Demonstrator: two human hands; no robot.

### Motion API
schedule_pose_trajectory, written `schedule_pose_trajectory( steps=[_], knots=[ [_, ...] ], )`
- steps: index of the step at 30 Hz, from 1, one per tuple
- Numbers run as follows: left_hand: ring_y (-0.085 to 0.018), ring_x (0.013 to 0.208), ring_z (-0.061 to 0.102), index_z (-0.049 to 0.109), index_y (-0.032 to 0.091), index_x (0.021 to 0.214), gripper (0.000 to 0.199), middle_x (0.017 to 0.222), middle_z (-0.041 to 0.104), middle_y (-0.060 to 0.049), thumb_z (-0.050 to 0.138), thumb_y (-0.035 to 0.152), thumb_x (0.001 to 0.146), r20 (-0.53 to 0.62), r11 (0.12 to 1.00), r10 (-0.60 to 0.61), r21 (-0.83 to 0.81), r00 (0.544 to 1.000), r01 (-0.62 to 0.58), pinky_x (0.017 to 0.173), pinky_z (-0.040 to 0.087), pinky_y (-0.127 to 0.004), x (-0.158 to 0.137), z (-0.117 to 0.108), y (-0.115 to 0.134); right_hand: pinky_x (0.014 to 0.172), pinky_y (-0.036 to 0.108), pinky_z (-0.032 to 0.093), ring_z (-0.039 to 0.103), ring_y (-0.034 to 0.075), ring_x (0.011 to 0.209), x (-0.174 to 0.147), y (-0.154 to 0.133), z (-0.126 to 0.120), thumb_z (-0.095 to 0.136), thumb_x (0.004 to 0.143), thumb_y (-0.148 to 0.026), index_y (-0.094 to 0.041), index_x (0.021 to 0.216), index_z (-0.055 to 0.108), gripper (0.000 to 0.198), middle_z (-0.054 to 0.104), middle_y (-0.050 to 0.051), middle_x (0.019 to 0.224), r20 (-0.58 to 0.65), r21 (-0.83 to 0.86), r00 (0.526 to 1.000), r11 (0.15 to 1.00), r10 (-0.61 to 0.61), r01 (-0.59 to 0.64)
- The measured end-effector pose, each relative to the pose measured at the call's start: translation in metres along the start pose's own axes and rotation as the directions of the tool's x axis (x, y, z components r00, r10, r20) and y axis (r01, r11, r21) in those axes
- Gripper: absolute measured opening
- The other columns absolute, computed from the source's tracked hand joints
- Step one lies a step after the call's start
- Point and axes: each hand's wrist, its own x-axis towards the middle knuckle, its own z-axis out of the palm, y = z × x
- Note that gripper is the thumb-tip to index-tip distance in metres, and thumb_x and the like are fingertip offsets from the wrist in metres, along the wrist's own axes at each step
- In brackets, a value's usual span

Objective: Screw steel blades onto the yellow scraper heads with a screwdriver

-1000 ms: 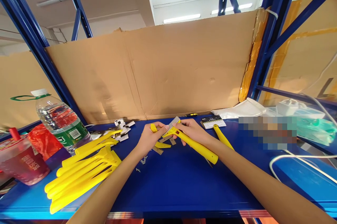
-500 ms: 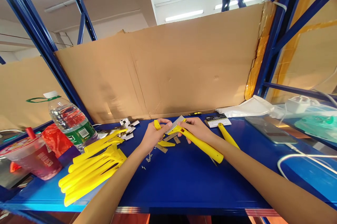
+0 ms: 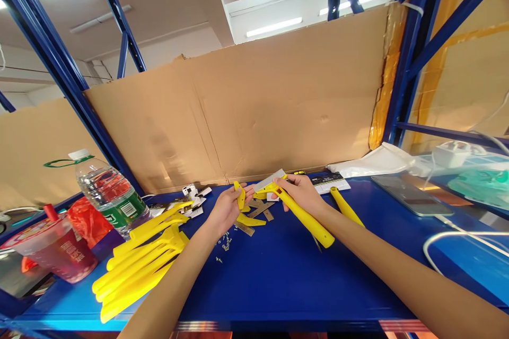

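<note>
Along the near left of the blue bench [image 3: 258, 286], yellow handles [image 3: 137, 270] lie piled, seemingly bladeless, with small fasteners [image 3: 226, 244] scattered past them. Beyond, the left hand [image 3: 226, 210], fingers half curled, has a small yellow piece [image 3: 240, 198]; the right hand [image 3: 305, 194] wraps round a yellow scraper [image 3: 305, 218] held over the bench. Its blade [image 3: 270, 181] already lies at the head, so I'd judge it half assembled, the small piece apart. Loose blades [image 3: 260, 209] lie just behind, before the cardboard [image 3: 258, 105].
</note>
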Motion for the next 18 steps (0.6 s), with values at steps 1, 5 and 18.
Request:
schedule_pose_trajectory(
  steps=[1, 5, 18],
  knots=[
    [-0.021, 0.094, 0.079, 0.074, 0.013, 0.104, 0.009, 0.104, 0.080, -0.015, 0.076, 0.008, 0.098, 0.015, 0.998, 0.047, 0.035, 0.999, -0.047, 0.086, 0.064, -0.030, 0.000, -0.001, -0.002, 0.036, 0.022, 0.045, 0.064, 0.015, 0.038, 0.000, 0.000, 0.000, 0.086, 0.093, -0.055, -0.021, 0.080, 0.069, 0.040, 0.082, 0.007, 0.071, 0.007, 0.018, 1.000, 1.000, 0.021, -0.022],
    [-0.019, 0.099, 0.074, 0.083, 0.018, 0.101, 0.032, 0.111, 0.082, -0.010, 0.098, 0.042, 0.087, 0.045, 0.918, 0.293, 0.266, 0.955, -0.294, 0.086, 0.058, -0.027, -0.001, -0.004, -0.003, 0.038, 0.023, 0.045, 0.064, 0.014, 0.038, -0.001, 0.000, 0.001, 0.083, 0.098, -0.044, -0.021, 0.078, 0.069, 0.034, 0.082, 0.007, 0.071, 0.074, 0.063, 0.993, 0.994, 0.089, -0.094],
    [-0.026, 0.090, 0.081, 0.081, 0.017, 0.097, 0.064, 0.101, 0.086, -0.015, 0.082, 0.081, 0.090, 0.184, 0.785, 0.470, 0.360, 0.863, -0.504, 0.081, 0.059, -0.035, -0.019, 0.009, 0.005, 0.039, 0.021, 0.045, 0.063, 0.013, 0.038, -0.007, 0.002, 0.006, 0.069, 0.107, -0.033, -0.015, 0.093, 0.078, 0.025, 0.083, 0.007, 0.074, 0.210, 0.004, 0.968, 0.990, 0.140, -0.144]
  ],
)
